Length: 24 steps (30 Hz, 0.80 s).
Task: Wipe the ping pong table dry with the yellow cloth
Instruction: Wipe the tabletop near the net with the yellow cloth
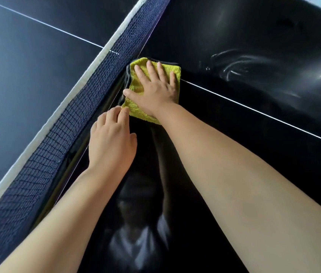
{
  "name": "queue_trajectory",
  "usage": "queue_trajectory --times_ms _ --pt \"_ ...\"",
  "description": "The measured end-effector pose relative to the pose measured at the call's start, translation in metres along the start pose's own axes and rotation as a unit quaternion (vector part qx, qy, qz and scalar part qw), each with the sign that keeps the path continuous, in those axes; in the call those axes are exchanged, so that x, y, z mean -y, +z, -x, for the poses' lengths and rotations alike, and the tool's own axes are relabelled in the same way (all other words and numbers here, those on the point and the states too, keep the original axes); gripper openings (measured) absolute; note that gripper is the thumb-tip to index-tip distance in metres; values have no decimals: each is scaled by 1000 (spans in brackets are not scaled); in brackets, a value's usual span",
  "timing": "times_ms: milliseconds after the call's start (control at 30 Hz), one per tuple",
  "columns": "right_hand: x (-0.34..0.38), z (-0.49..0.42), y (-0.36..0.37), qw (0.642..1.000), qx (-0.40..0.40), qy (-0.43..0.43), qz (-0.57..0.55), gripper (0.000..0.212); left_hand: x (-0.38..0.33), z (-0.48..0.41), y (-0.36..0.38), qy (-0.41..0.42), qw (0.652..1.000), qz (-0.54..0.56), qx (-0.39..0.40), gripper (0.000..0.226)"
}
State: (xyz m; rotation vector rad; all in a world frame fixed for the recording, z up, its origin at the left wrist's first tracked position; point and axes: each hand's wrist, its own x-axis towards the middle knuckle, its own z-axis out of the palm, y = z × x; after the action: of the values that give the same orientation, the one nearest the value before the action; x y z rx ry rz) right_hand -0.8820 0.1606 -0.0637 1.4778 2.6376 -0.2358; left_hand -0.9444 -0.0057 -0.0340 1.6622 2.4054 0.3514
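Note:
The yellow cloth [136, 87], folded with a dark grey edge, lies flat on the black ping pong table [234, 134] right beside the net. My right hand [155, 87] presses down on it, palm flat, fingers spread. My left hand [112, 140] rests on the table just below the cloth, its fingertips touching the cloth's near left corner. Wet swirl marks [240, 66] shine on the table to the right of the cloth.
The dark net [88, 107] with its white top band runs diagonally from bottom left to top centre, close against the cloth's left side. A white centre line [254, 111] crosses the table to the right. The far half of the table [17, 75] lies beyond the net.

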Motion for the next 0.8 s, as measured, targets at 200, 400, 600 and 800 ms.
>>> queue_trajectory --times_ms 200,400,600,800 --pt "-75 39 1 998 -7 66 -13 81 -41 -3 18 117 991 -59 19 62" --pt "-172 92 2 993 -13 119 -10 80 -132 2 43 224 974 1 21 49" --pt "-270 149 6 984 -23 173 -23 79 -227 20 81 306 949 -3 75 48" --pt "-370 209 9 976 -27 212 -29 79 -330 45 109 327 937 6 118 56"
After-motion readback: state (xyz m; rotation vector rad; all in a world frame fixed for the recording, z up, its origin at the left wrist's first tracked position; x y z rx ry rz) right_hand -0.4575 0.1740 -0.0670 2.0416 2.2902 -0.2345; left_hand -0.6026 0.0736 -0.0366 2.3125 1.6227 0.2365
